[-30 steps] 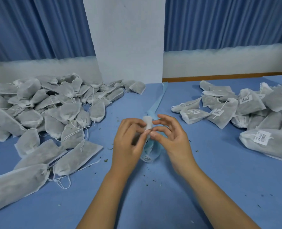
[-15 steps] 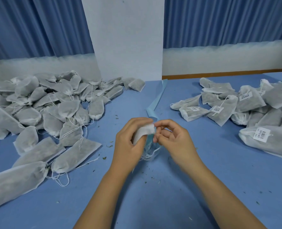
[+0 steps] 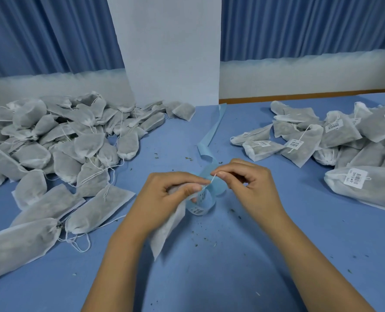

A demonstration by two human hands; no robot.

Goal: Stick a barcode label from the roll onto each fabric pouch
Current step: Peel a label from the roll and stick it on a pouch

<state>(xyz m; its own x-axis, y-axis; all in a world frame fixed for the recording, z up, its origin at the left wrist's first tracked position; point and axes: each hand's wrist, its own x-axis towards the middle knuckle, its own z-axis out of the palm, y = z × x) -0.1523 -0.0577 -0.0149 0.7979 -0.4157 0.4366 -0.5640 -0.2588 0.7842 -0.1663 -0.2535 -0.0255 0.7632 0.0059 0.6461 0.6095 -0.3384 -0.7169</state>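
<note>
Blue table (image 3: pixel 209 278), centre frame: our left hand (image 3: pixel 162 197) grips one pouch (image 3: pixel 168 235), right hand (image 3: pixel 252 188) pinches its drawstring (image 3: pixel 212 179); we should flatten fabric before labelling.

Lighting: I log soft, even, cool light from above, moderately bright throughout; faint diffuse shadows lie on the blue table (image 3: pixel 209 278) at lower centre. Quality: I note a sharp centre, mild softness toward corners, wide-angle bowing along left and right edges.
</note>
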